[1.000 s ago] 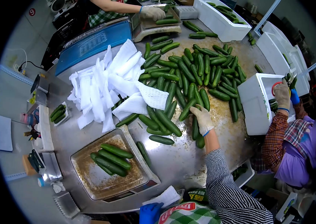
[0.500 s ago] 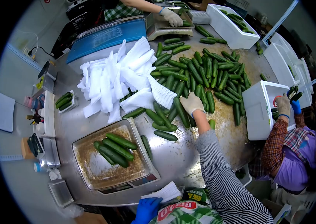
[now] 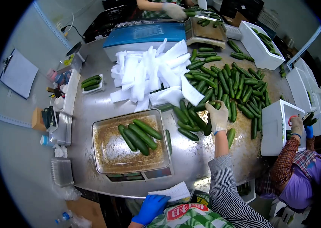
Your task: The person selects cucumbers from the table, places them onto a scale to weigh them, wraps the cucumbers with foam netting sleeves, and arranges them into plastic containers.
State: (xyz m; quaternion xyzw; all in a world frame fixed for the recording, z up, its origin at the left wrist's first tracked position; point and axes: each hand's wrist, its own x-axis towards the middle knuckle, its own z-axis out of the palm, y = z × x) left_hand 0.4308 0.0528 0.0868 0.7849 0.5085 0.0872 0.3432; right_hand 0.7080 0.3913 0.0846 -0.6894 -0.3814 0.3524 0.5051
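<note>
My right hand (image 3: 218,117), in a pale knit glove, is closed around a cucumber (image 3: 208,127) at the near edge of the big pile of cucumbers (image 3: 240,85). Its palm hides part of that cucumber. Down at the table's front edge, my left hand (image 3: 152,209) wears a blue glove and grips a folded white foam net (image 3: 173,191), which lies over a clear plastic tray (image 3: 191,193). Several cucumbers (image 3: 139,137) rest side by side on the metal pan of a scale (image 3: 103,159) to the left of my right hand.
White foam nets (image 3: 145,74) are heaped behind the scale. A small tray of cucumbers (image 3: 92,83) sits at left. White foam boxes (image 3: 276,121) line the right side, where a co-worker's gloved hand (image 3: 297,124) works. Across the table, another person's gloved hand (image 3: 174,11) is near a second scale (image 3: 206,32).
My view has shifted, so the table's contents appear farther right. My right hand has closed on a cucumber at the pile. My left hand stays on the foam net.
</note>
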